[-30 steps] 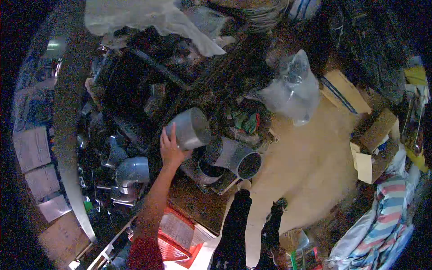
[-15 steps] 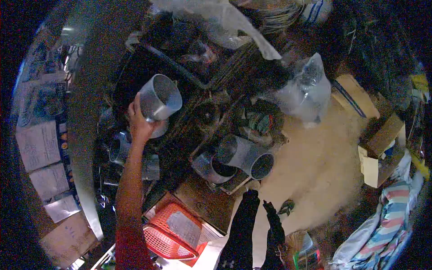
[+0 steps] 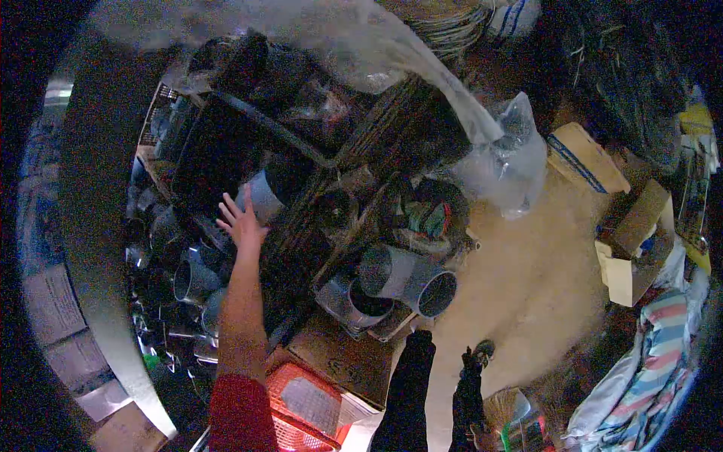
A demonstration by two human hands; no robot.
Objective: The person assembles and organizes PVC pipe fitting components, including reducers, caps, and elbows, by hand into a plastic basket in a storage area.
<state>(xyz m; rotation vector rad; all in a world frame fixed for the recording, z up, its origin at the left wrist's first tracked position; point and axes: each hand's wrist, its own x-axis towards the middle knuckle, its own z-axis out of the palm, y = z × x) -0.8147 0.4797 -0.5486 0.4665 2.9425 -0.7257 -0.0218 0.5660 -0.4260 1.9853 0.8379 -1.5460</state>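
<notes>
left hand (image 3: 244,227): bare, back up, fingers spread wide, grip open, closed round nothing; red sleeve (image 3: 239,410) behind it.
right hand: out of view, can't tell its fingers.
grey pipe piece (image 3: 260,197): smooth, rounded, matte plastic; lies in the dark heap right behind the left hand's fingers; one finger overlaps it, contact unclear.
elbow-side fittings (image 3: 197,280): grey plastic, round open mouth, below and left of the hand.
wide grey fittings (image 3: 399,275): thick hollow tubes, round rims, clustered near the feet.
basket (image 3: 305,399): glossy red-orange plastic, perforated wall, pale panel inside.
carton (image 3: 343,358): brown cardboard, flat, dark markings, beside the basket.
bag (image 3: 512,162): clear crinkled plastic, shiny folds.
floor (image 3: 527,264): tan, dusty-looking.
sack (image 3: 651,358): rumpled, red, white and blue stripes.
</notes>
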